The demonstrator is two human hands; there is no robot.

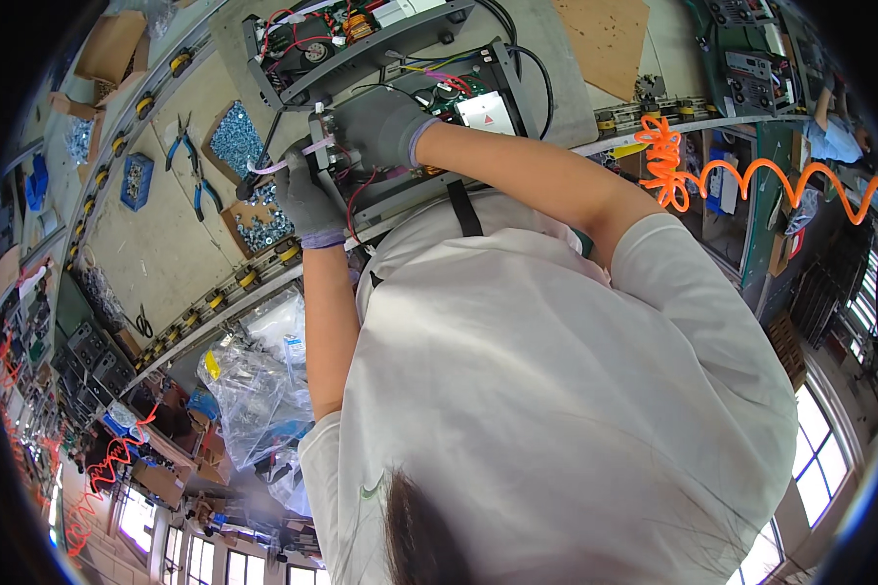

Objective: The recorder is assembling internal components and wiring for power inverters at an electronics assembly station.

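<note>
Two open electronic units: the near unit (400,195) directly beneath the grey-gloved right hand (380,127), the far unit (361,60) beyond both hands. Two pairs of blue-handled pliers: the nearer pair (201,198) left of the grey-gloved left hand (307,200), the farther pair (174,151) ahead and further left. Two cardboard boxes with small metal fasteners (234,136) inside: the nearer box (232,224) just left of the left hand, the farther box (222,169) ahead of that. Well left, a blue bin (135,203) with small parts (137,178) inside. Left hand at the near unit's left end, fingers at a pale strip (317,146); cannot tell whether pinched or merely touching. Right hand back-up over the near unit, fingers mostly hidden; cannot tell whether together or apart.
</note>
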